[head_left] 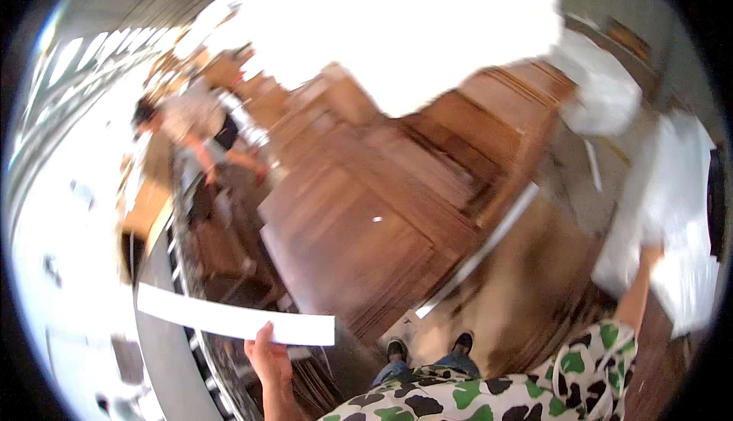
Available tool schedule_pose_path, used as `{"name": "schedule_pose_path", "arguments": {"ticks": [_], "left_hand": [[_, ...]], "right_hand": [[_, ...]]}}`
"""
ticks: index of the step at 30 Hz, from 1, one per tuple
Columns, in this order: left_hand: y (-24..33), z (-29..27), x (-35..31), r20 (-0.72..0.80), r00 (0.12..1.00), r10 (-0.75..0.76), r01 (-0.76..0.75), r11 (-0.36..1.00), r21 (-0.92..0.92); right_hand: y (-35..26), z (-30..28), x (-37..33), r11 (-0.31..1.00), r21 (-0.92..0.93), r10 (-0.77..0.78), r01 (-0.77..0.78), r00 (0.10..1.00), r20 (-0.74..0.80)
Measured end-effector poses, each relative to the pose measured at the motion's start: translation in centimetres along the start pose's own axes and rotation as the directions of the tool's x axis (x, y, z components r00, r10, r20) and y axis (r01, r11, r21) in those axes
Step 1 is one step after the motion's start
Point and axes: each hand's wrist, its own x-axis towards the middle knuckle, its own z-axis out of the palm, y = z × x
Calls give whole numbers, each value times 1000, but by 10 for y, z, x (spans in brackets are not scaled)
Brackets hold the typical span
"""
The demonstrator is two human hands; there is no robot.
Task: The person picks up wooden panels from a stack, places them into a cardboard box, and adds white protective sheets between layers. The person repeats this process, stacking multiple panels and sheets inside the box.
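Observation:
My left hand (269,356) is closed on a long, flat white strip (206,312), with the thumb on top. The strip reaches out to the left over a grey ledge. Far out to the right, my right hand (651,254) touches a crumpled, whitish translucent sheet (676,192), perhaps plastic or foam wrap. Its fingers are blurred and partly lost against the sheet, so their grip does not show. Brown wooden panels (359,230) lie stacked in front of me, between my hands.
Another white strip (481,249) lies along the stack's right edge, beside brown board (519,276) on the floor. A second whitish bundle (599,85) sits at the back right. Another person (195,123) bends over at the left, near cardboard boxes (149,203). Glare hides the far middle.

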Motion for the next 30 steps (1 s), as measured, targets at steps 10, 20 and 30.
{"name": "schedule_pose_path", "arguments": {"ticks": [10, 20, 30], "left_hand": [[6, -34, -18, -132, 990, -54, 49, 998, -46], [31, -202, 83, -203, 977, -66, 47, 994, -95], [67, -325, 195, -116, 992, -58, 33, 979, -201]], "right_hand": [[-27, -68, -35, 977, 211, 10, 19, 991, -135], [-71, -302, -279, 921, 345, 209, -183, 977, -40], [-240, -369, -402, -812, 339, -252, -475, 809, 530]]}}
